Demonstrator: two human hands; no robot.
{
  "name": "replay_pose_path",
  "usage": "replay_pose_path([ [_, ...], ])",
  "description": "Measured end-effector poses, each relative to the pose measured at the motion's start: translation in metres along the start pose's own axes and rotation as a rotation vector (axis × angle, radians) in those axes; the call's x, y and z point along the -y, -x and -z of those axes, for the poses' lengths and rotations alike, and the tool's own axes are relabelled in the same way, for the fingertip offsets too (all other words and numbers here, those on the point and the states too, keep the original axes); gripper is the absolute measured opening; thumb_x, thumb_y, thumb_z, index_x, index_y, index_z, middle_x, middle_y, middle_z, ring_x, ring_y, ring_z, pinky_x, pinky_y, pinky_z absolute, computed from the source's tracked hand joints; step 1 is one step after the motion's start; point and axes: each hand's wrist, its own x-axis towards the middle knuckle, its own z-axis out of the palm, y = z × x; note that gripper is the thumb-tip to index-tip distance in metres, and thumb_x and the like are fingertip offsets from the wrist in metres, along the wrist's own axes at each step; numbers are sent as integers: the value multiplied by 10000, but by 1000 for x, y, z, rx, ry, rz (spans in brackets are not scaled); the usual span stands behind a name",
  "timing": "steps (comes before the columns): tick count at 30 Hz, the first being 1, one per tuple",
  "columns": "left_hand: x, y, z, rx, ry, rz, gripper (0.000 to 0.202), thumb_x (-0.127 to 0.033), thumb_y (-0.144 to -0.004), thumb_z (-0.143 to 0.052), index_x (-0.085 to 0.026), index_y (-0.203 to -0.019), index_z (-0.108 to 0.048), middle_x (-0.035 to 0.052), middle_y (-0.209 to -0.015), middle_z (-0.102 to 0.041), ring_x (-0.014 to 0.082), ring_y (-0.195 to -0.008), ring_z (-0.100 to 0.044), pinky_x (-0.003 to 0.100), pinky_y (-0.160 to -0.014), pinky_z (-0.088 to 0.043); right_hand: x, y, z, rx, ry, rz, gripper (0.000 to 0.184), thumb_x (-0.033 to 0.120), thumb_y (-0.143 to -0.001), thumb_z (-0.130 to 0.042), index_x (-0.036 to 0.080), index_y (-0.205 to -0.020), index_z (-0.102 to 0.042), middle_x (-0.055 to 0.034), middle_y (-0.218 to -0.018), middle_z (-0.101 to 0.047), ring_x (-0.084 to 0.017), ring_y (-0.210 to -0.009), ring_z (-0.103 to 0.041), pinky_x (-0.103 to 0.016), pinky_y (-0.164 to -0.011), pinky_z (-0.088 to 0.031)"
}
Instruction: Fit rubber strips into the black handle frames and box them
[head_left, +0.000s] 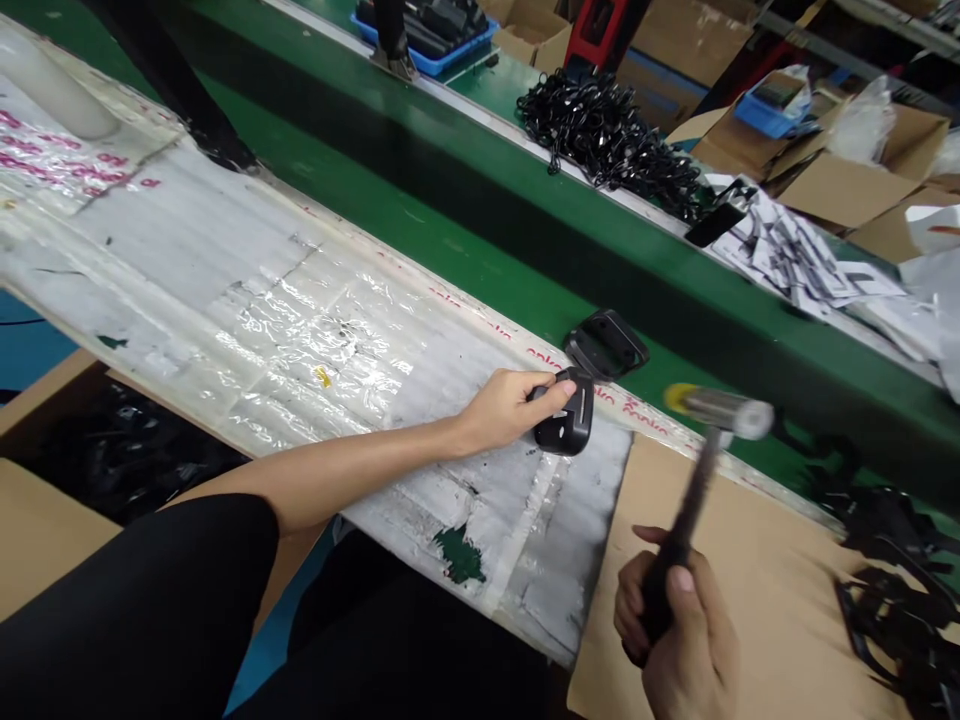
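Note:
My left hand [510, 410] presses its fingers on a black plastic part [564, 428] lying on the plastic-wrapped workbench [300, 340]. Just beyond it, a black rectangular frame piece [606, 345] sits at the bench edge, touching or very close to the part. My right hand [675, 625] grips the dark handle of a small hammer [718, 412] above a cardboard sheet [720, 570]. The hammer is blurred by motion and has a silver head with a yellow face. It is raised clear of the black part.
A heap of black parts [892, 590] lies on the cardboard at the right. Beyond the bench runs a green conveyor [480, 240] carrying coiled black cables [607, 140]. Blue trays [424, 40] and cardboard boxes [847, 170] stand behind it. An open box [112, 450] sits at lower left.

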Motion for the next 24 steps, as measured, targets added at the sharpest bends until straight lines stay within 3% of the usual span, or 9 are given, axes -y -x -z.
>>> replay_pose_path([
  [3,-1,1,-1,-4,-5,0,507,-522,-1022,-492,-210,-630,-407,-42,-630,-344,118,-603,-338,311,-595,-260,-9,5,-11,-24,-83,87,366,602,-1046,-490,295,-1224,-581,82,-592,-469,-90,-373,-345,-175,-354,-279],
  [7,-4,3,-2,0,-8,2,496,-504,-1016,-498,-209,-631,-392,-43,-623,-334,115,-606,-343,310,-595,-266,-17,8,-17,184,177,-274,555,724,-978,-546,240,-1246,-598,88,-610,-424,-77,-413,-298,-187,-371,-234],
  [9,-4,1,0,-8,33,13,489,-511,-1009,-507,-209,-638,-409,-38,-633,-358,117,-618,-360,307,-597,-280,-15,8,-15,242,260,-379,621,749,-945,-584,219,-1268,-611,82,-633,-418,-76,-445,-290,-193,-392,-221],
  [12,-1,-8,6,-16,233,105,487,-561,-966,-557,-220,-646,-419,-42,-609,-348,111,-570,-320,302,-554,-258,-9,10,-8,179,240,-326,596,728,-932,-627,211,-1227,-637,74,-652,-396,-77,-483,-294,-195,-416,-220],
  [17,-3,-27,26,80,720,330,574,-543,-918,-518,-261,-528,-204,-53,-453,-161,98,-430,-184,322,-478,-241,-17,15,7,146,63,-227,475,694,-922,-666,233,-1015,-600,94,-605,-350,-67,-450,-273,-175,-391,-223],
  [21,-16,-26,31,148,748,361,672,-592,-936,-413,-254,-445,-103,-37,-388,-84,86,-358,-151,345,-441,-280,-23,10,7,81,12,-145,425,615,-905,-741,251,-891,-521,106,-565,-350,-59,-403,-269,-176,-365,-229],
  [24,-23,-18,28,217,747,357,689,-599,-897,-455,-237,-409,-132,-32,-385,-74,88,-344,-174,333,-424,-273,-12,2,-10,11,46,-21,377,533,-890,-796,248,-970,-563,110,-578,-366,-62,-406,-295,-184,-369,-257],
])
